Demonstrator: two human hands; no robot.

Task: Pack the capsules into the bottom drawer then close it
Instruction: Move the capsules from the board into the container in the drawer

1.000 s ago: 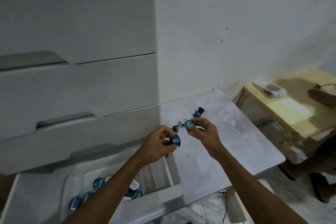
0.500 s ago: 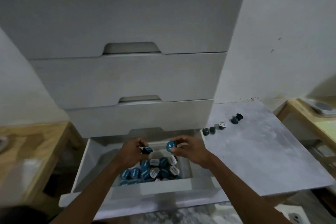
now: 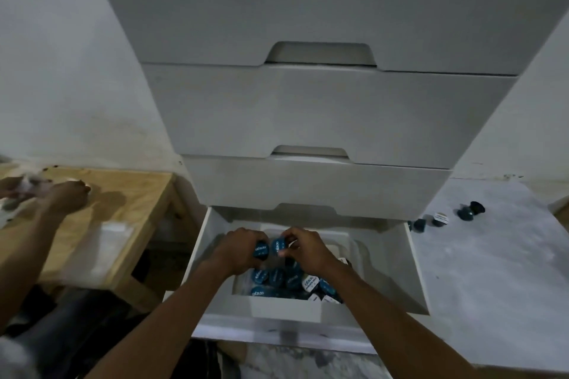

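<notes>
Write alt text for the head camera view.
Left hand and right hand each pinch a blue capsule above the open bottom drawer, whose tray holds many capsules. A few loose capsules lie on the grey table at right.

Both forearms enter from the lower edge and converge. We see the left hand (image 3: 241, 251) and right hand (image 3: 304, 251) side by side, knuckles up (fingers curled), pinching the left capsule (image 3: 260, 249) and the right capsule (image 3: 279, 247) respectively.
</notes>
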